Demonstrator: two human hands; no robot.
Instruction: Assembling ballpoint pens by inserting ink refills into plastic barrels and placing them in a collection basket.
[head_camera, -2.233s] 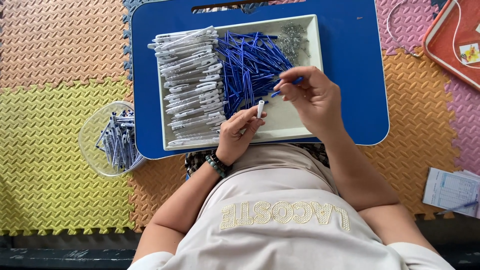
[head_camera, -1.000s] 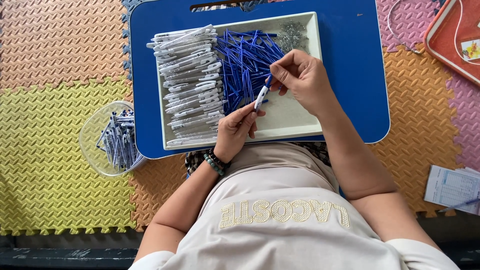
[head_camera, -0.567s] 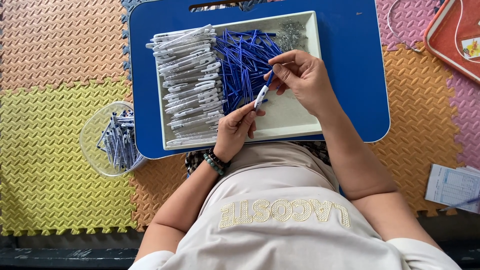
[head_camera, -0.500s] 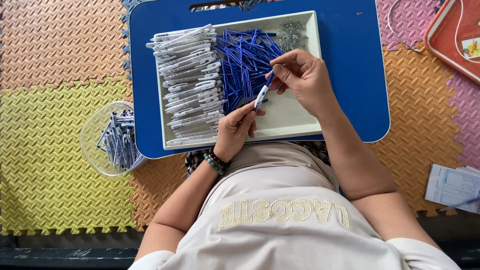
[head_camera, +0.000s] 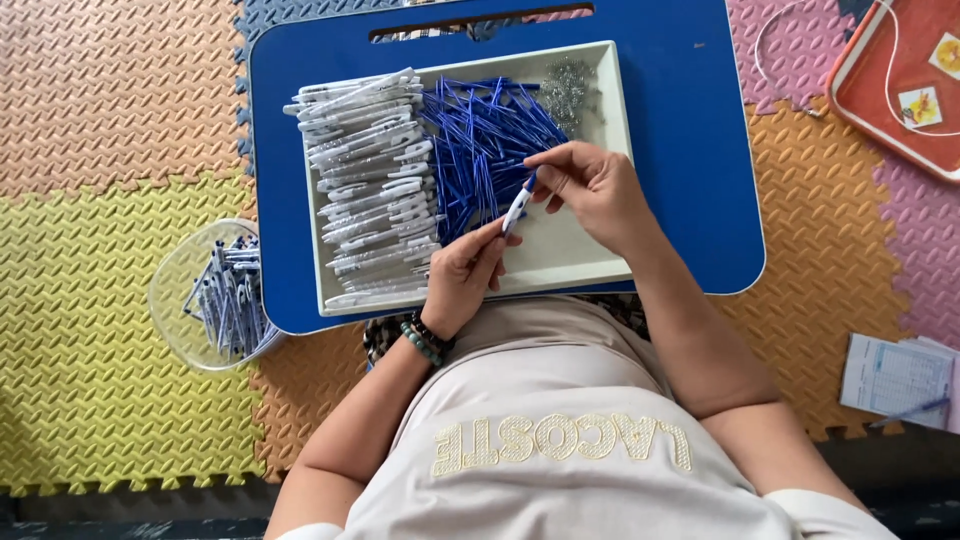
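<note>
Both hands, left hand (head_camera: 462, 275) and right hand (head_camera: 590, 190), grip one white pen (head_camera: 516, 206), its ends hidden by fingers.

The worktop (head_camera: 690, 150) is blue, the tray (head_camera: 580, 250) cream, the refills (head_camera: 480, 140) blue, the barrels (head_camera: 370, 170) white, and the floor mats (head_camera: 90, 330) embossed yellow, orange and pink.

— how many views?
— just one, worn on the head, aimed almost straight down past the chest onto the blue lap table (head_camera: 700, 150).
— how near?
— close: left hand (head_camera: 462, 275) and right hand (head_camera: 590, 190) near the centre, white tray (head_camera: 610, 110) above, foam floor mat (head_camera: 90, 120) around the edges.
— any overlap with another view?
— none to compare.
</note>
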